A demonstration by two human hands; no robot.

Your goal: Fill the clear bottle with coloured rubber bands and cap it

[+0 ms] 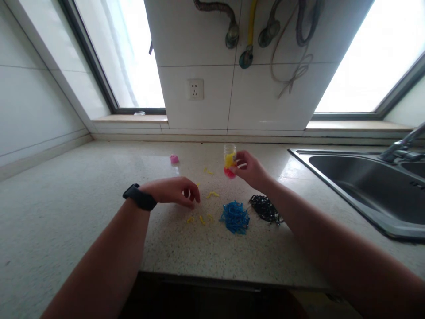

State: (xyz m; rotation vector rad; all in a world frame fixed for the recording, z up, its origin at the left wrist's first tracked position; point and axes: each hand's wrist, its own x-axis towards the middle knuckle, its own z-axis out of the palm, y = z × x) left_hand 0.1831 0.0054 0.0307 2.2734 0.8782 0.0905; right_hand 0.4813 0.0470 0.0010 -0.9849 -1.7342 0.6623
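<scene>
Held upright in my right hand (250,169) is a small clear jar (229,153), open at the top, with yellow pieces above red-pink ones inside. My left hand (181,192), with a dark band on its wrist, is low over the counter, its fingers curled in toward the thumb; whatever they may pinch is hidden. Around it lie several small yellow strips (212,194), one partly behind the hand. A pile of blue strips (235,217) sits to the right of these. Beside it is a black pile (264,209), partly under my right forearm.
A pink cap (174,159) lies on the speckled counter (99,186) at the back left. To the right is a steel sink (352,186) with a tap (403,148). The tiled wall behind has a power socket (195,89) and hanging hoses (251,26).
</scene>
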